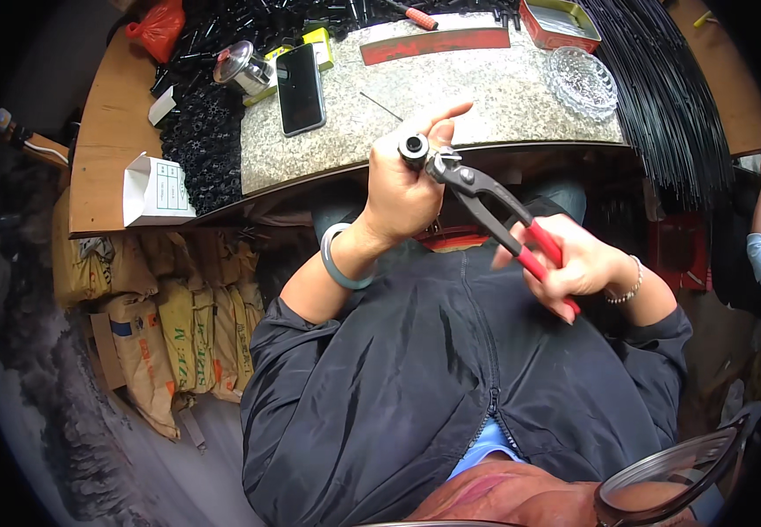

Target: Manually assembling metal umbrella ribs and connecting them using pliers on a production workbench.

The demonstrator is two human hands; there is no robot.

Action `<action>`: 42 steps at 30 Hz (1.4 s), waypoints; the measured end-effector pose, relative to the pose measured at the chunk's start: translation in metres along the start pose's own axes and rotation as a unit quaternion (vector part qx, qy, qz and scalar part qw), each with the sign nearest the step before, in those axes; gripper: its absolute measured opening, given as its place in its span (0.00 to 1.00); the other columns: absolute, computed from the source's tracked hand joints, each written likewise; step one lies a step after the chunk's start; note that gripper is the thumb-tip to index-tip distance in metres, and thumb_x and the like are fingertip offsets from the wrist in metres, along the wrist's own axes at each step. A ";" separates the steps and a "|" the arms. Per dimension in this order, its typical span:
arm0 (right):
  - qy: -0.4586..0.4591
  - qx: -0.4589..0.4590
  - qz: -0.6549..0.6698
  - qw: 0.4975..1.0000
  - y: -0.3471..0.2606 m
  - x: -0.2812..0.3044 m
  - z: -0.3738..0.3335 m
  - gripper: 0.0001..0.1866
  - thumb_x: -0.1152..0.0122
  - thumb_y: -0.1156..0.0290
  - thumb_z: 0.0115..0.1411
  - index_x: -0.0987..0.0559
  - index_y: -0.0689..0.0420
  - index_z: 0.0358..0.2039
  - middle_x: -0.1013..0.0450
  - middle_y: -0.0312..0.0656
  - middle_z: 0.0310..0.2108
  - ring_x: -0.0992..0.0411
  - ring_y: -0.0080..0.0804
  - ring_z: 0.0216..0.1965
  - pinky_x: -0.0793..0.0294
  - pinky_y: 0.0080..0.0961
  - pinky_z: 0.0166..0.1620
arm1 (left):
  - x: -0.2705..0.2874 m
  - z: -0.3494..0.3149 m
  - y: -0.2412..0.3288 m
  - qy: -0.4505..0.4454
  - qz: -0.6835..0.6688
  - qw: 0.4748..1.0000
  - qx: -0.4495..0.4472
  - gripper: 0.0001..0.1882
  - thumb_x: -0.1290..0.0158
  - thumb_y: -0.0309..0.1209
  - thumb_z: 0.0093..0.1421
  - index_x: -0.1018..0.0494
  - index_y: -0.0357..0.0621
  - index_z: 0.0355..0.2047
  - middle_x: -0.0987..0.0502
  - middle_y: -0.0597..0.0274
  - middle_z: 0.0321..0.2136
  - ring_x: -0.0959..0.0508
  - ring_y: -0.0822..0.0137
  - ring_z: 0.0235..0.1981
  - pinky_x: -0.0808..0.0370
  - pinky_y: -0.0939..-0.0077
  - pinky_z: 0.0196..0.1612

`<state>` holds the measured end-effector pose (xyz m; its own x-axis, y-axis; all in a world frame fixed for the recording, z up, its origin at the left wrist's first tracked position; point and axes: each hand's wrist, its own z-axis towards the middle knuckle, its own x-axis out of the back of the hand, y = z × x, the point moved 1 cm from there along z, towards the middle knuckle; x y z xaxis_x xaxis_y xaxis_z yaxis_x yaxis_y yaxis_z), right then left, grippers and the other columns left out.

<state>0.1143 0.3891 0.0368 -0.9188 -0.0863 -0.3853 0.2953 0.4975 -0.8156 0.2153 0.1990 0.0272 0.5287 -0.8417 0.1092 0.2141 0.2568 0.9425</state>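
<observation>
My left hand (405,189) is closed around a small black cylindrical part whose round hollow end (413,147) faces up. Its index finger points out to the right. A thin dark rod (380,105) sticks out beyond that hand over the stone slab. My right hand (574,263) grips the red handles of a pair of end-cutting pincers (490,193). The pincers' grey jaws (444,162) sit right beside the black part's round end, against my left fingers. Whether the jaws bite on anything is too small to tell.
On the speckled stone slab (451,97) lie a phone (300,90), a red flat bar (436,46) and a glass ashtray (582,83). Black small parts (202,140) heap at left, long black rods (662,97) at right. A white box (159,191) stands near sacks (189,338).
</observation>
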 end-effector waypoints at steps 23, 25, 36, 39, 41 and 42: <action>0.252 0.183 -0.331 0.891 0.011 0.032 0.030 0.17 0.43 0.62 0.59 0.32 0.60 0.21 0.37 0.33 0.14 0.41 0.18 0.17 0.38 0.21 0.22 | -0.010 0.000 -0.025 0.068 -0.021 0.997 0.026 0.13 0.55 0.28 0.63 0.26 0.35 0.43 0.39 0.78 0.14 0.41 0.83 0.17 0.44 0.85 0.20; 0.352 0.221 -0.369 0.831 -0.005 0.068 0.028 0.13 0.41 0.66 0.55 0.32 0.60 0.23 0.38 0.37 0.16 0.42 0.24 0.20 0.38 0.26 0.26 | -0.002 0.002 -0.020 0.064 0.000 0.997 0.053 0.12 0.55 0.27 0.63 0.26 0.35 0.43 0.39 0.78 0.15 0.41 0.85 0.17 0.46 0.86 0.19; 0.550 -0.108 -0.598 0.573 -0.040 0.200 0.007 0.10 0.43 0.65 0.52 0.23 0.53 0.35 0.25 0.45 0.35 0.27 0.43 0.40 0.28 0.36 0.42 | -0.009 0.003 -0.014 0.028 -0.017 0.999 0.028 0.16 0.60 0.30 0.66 0.31 0.30 0.46 0.42 0.79 0.10 0.46 0.87 0.10 0.47 0.90 0.14; 0.560 -0.098 -0.602 0.561 -0.037 0.204 0.010 0.11 0.43 0.66 0.51 0.22 0.52 0.36 0.25 0.44 0.36 0.27 0.43 0.40 0.28 0.36 0.43 | -0.005 0.003 -0.018 0.023 0.027 0.999 -0.009 0.15 0.60 0.30 0.66 0.30 0.31 0.46 0.42 0.79 0.10 0.45 0.87 0.10 0.47 0.90 0.14; 0.556 -0.106 -0.607 0.557 -0.038 0.205 0.010 0.11 0.43 0.66 0.52 0.22 0.51 0.36 0.25 0.44 0.36 0.27 0.43 0.40 0.28 0.36 0.43 | -0.005 0.004 -0.019 0.023 0.026 0.999 -0.011 0.15 0.59 0.30 0.66 0.30 0.31 0.46 0.42 0.79 0.10 0.45 0.87 0.11 0.47 0.90 0.14; 0.570 -0.094 -0.602 0.552 -0.038 0.202 0.007 0.11 0.43 0.66 0.52 0.22 0.51 0.37 0.25 0.44 0.36 0.27 0.43 0.39 0.28 0.37 0.43 | -0.006 0.004 -0.019 0.021 0.024 0.999 -0.012 0.15 0.59 0.30 0.66 0.30 0.31 0.46 0.42 0.79 0.10 0.44 0.87 0.11 0.46 0.90 0.14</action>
<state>-0.0805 0.3471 -0.0133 -0.0191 0.0935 0.9954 -0.6431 0.7612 -0.0838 0.2048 0.1975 0.0099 0.5736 -0.8070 0.1407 0.2067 0.3087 0.9284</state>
